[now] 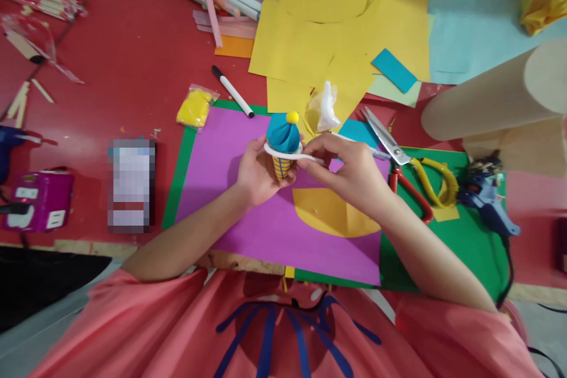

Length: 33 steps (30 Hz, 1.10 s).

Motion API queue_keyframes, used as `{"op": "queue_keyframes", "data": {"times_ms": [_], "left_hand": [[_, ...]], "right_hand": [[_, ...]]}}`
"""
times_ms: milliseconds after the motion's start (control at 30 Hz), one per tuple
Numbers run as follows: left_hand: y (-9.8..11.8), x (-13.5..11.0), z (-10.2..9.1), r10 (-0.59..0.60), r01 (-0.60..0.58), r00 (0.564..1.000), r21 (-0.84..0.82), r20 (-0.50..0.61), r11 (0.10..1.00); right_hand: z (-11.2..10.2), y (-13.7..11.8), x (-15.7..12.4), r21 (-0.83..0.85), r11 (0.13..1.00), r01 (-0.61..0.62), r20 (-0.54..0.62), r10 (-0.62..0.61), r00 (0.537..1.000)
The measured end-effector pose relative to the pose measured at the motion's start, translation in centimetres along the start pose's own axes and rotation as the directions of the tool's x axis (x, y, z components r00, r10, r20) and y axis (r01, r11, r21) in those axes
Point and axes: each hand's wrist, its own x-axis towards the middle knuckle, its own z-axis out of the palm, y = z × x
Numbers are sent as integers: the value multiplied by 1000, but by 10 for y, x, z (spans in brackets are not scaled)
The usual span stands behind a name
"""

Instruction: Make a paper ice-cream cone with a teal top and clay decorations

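My left hand (259,174) is wrapped around a small model ice cream cone (282,166), yellow with dark lines. On the cone sits a swirled blue top (283,134) with a yellow ball (292,117) at its tip. A thin white clay strip (277,154) runs around the join of cone and top. Its loose end is pinched in the fingers of my right hand (341,162). Both hands are above the purple sheet (230,212), near a half-round orange-yellow paper piece (336,212).
Right of my hands lie scissors (394,147) with red and yellow handles and a blue glue gun (487,195). A wide cardboard tube (487,94) lies behind them. A marker (233,91), yellow clay packet (195,107), phone (132,186) and purple power socket box (39,201) lie leftward.
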Motion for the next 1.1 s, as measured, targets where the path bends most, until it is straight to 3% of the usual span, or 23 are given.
{"op": "queue_keyframes", "data": {"times_ms": [267, 533, 767, 1100], "left_hand": [[-4, 6, 5, 11, -6, 995, 53, -95, 999], [-13, 6, -3, 115, -119, 993, 201, 30, 972], [-11, 7, -8, 102, -116, 993, 276, 67, 954], [-10, 3, -2, 104, -133, 988, 296, 113, 946]], "right_hand": [[-1, 1, 1, 27, 999, -46, 22, 45, 999], [-2, 6, 3, 92, 990, -104, 67, 99, 993], [-1, 8, 4, 119, 985, -126, 40, 122, 992], [2, 9, 5, 217, 970, -110, 15, 109, 994]]}}
